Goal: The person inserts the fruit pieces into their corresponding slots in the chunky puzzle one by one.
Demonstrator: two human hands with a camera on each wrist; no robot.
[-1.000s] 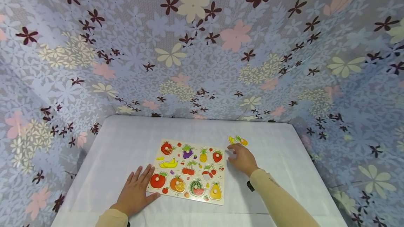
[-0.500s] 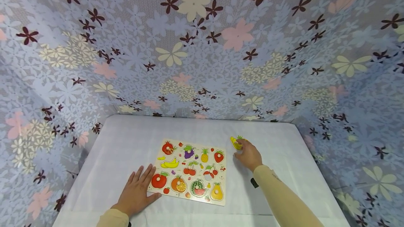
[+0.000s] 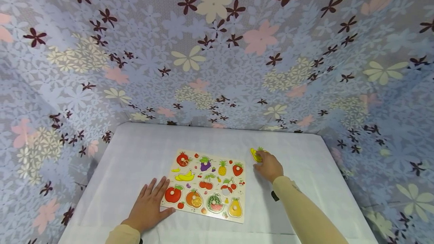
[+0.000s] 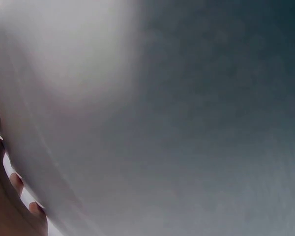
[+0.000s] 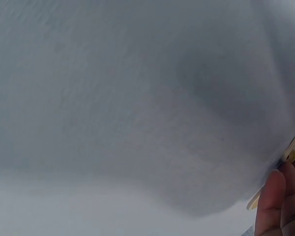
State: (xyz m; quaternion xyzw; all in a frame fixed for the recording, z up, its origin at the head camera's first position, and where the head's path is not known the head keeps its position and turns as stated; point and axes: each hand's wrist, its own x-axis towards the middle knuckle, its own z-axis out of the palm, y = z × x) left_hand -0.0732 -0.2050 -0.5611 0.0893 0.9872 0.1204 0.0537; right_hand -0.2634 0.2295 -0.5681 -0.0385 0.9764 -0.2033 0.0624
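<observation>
A wooden fruit puzzle board [image 3: 217, 179] lies on the table, with fruit pictures across it and round knobs on several of them. My left hand [image 3: 148, 203] rests at its left edge, fingers spread and fingertips at the board's side. Fingers of that hand [image 4: 12, 201] show only at the lower left corner of the left wrist view. To the right of the board, my right hand [image 3: 269, 166] pinches a banana puzzle piece [image 3: 254, 154] with thumb and fingertips. A pineapple puzzle piece [image 3: 260, 148] shows its green leaves beyond the fingers; the hand hides the rest.
A white cloth covers the table [image 3: 145, 142]. Flower-printed fabric [image 3: 190, 86] hangs behind it and along both sides. A dark band [image 3: 275, 195] sits at the right wrist.
My right hand has moved away from the board's right edge to the banana piece and its fingertips have closed on it. The left hand has stayed at the board's left edge.
</observation>
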